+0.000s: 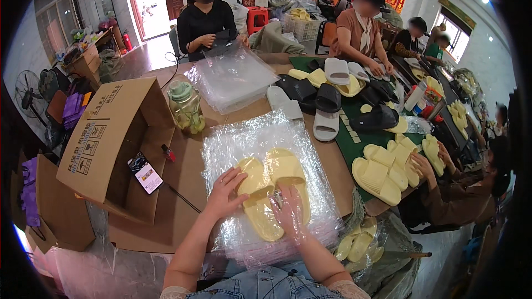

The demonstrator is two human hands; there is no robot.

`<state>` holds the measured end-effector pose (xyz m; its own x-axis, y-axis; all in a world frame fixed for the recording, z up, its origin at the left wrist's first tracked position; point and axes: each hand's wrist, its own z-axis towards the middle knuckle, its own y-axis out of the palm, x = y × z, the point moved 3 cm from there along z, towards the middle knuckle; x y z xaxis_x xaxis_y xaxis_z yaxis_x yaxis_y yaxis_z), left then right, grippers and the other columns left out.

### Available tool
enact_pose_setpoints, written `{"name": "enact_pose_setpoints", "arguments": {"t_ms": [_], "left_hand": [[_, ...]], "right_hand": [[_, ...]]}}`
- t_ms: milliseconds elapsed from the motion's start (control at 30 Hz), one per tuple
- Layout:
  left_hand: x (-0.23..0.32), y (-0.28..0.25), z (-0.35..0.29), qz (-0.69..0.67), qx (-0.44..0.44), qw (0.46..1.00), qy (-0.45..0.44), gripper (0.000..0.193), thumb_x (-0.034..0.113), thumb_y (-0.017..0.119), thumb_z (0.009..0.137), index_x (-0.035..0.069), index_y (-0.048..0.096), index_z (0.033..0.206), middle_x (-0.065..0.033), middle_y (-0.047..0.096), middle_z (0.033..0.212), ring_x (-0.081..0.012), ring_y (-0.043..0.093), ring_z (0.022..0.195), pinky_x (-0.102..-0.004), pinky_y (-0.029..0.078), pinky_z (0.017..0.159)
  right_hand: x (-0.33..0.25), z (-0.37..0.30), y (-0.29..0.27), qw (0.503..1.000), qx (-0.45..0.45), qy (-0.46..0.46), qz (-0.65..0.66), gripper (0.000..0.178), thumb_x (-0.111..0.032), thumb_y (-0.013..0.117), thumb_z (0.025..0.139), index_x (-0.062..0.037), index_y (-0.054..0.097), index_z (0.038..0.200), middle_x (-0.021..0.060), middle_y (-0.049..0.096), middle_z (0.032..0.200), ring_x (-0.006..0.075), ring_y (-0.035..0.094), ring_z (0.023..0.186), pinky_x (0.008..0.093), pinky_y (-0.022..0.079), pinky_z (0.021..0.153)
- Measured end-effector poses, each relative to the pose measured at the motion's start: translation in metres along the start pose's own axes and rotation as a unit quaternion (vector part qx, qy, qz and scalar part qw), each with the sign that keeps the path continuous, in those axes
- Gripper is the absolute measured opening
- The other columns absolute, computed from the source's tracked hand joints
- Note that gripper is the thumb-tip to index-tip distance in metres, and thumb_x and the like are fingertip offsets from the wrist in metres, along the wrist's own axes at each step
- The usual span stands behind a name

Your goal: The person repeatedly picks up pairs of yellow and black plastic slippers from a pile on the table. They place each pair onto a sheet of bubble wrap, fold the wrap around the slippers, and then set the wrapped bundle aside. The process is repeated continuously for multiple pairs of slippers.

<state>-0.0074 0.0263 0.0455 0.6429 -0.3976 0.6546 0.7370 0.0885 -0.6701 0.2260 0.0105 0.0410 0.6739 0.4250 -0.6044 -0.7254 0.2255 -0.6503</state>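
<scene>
A pair of pale yellow slippers [256, 213] lies side by side, straps away from me, on a stack of clear plastic bags [221, 147] in front of me. Glossy clear film covers the pair. My left hand [226, 192] rests on the left slipper's outer edge, fingers stretched out and slightly apart, nothing gripped. At the right slipper, my right hand [288, 207] reaches in under the film, which wraps down to the wrist. Its fingers are at the strap's lower edge and appear to hold the slipper; glare partly hides the fingertips.
Left of the stack are an open cardboard box [105, 155], a phone [145, 173] and a lidded jar [185, 108]. More clear bags [233, 77] lie beyond. Black, grey and yellow slippers [382, 171] cover the right side. Several co-workers sit around the table; one person's hands [424, 163] touch yellow slippers.
</scene>
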Motion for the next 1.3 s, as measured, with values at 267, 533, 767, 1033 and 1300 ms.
{"name": "enact_pose_setpoints", "arguments": {"t_ms": [267, 533, 767, 1033, 1300], "left_hand": [[-0.011, 0.008, -0.004, -0.027, -0.023, 0.999, 0.004, 0.087, 0.045, 0.084, 0.075, 0.016, 0.051, 0.15, -0.0129, 0.046, 0.157, -0.0382, 0.04, 0.146, -0.0488, 0.031, 0.121], [-0.016, 0.011, -0.007, -0.035, -0.014, 0.999, -0.02, 0.089, 0.043, 0.086, 0.073, 0.015, 0.05, 0.15, -0.0147, 0.046, 0.157, -0.0384, 0.04, 0.145, -0.0487, 0.032, 0.121], [-0.019, 0.013, -0.009, -0.035, -0.015, 0.999, -0.019, 0.088, 0.042, 0.085, 0.075, 0.015, 0.05, 0.151, -0.0144, 0.046, 0.157, -0.0381, 0.04, 0.145, -0.0476, 0.033, 0.121], [-0.016, 0.012, -0.008, -0.032, -0.019, 0.999, -0.028, 0.087, 0.042, 0.085, 0.075, 0.015, 0.051, 0.15, -0.0145, 0.046, 0.157, -0.0361, 0.041, 0.145, -0.046, 0.033, 0.121], [-0.018, 0.012, -0.008, -0.031, -0.017, 0.999, -0.018, 0.087, 0.043, 0.085, 0.075, 0.015, 0.05, 0.15, -0.0138, 0.046, 0.157, -0.0357, 0.042, 0.144, -0.0471, 0.032, 0.121]], "right_hand": [[0.003, -0.007, 0.003, 0.995, 0.011, 0.095, 0.034, 0.037, -0.018, 0.075, 0.087, -0.0027, 0.065, 0.12, 0.0174, 0.067, 0.103, 0.037, 0.063, 0.095, 0.048, 0.051, 0.083], [0.007, -0.004, 0.004, 0.998, 0.023, 0.053, 0.034, 0.037, -0.014, 0.077, 0.086, -0.0014, 0.064, 0.119, 0.0136, 0.063, 0.097, 0.0305, 0.062, 0.087, 0.0423, 0.051, 0.086], [0.008, -0.003, 0.005, 0.999, 0.024, 0.035, 0.011, 0.036, -0.015, 0.076, 0.087, -0.0019, 0.064, 0.118, 0.0138, 0.064, 0.094, 0.031, 0.062, 0.088, 0.043, 0.05, 0.086], [0.006, -0.003, 0.003, 0.999, 0.019, 0.041, 0.019, 0.037, -0.014, 0.077, 0.087, -0.0018, 0.064, 0.12, 0.0141, 0.064, 0.094, 0.0302, 0.061, 0.086, 0.0425, 0.05, 0.082], [0.007, -0.004, 0.004, 0.998, 0.025, 0.044, 0.034, 0.036, -0.016, 0.076, 0.087, -0.0012, 0.065, 0.118, 0.0144, 0.065, 0.094, 0.0319, 0.061, 0.088, 0.0436, 0.05, 0.079]]}}
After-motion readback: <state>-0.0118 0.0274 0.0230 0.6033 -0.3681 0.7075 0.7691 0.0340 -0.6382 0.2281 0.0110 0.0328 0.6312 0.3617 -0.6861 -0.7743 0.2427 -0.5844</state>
